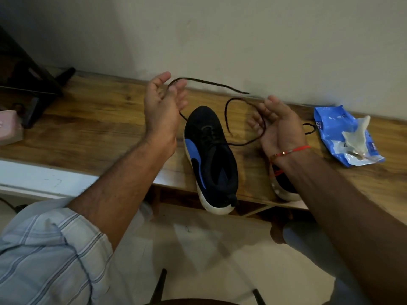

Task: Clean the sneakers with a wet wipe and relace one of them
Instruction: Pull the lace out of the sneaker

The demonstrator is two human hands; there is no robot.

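Note:
A black sneaker with a blue side patch and white sole (pixel 211 155) lies on the wooden table (pixel 99 128), its heel over the front edge. Its black shoelace (pixel 211 83) runs up from the eyelets on both sides. My left hand (pixel 161 108) is raised left of the toe, and the lace comes taut to its fingertips, which pinch it; the free end trails right along the wall. My right hand (pixel 277 126) is palm up to the right of the shoe, with the other lace half draped across its loosely spread fingers. A second sneaker (pixel 284 188) is mostly hidden under my right forearm.
A blue wet wipe pack (pixel 330 128) with a crumpled wipe (pixel 356 135) on it lies at the table's right. A dark stand (pixel 33 89) and a pink object (pixel 8 126) sit at the far left. The wall runs close behind the table.

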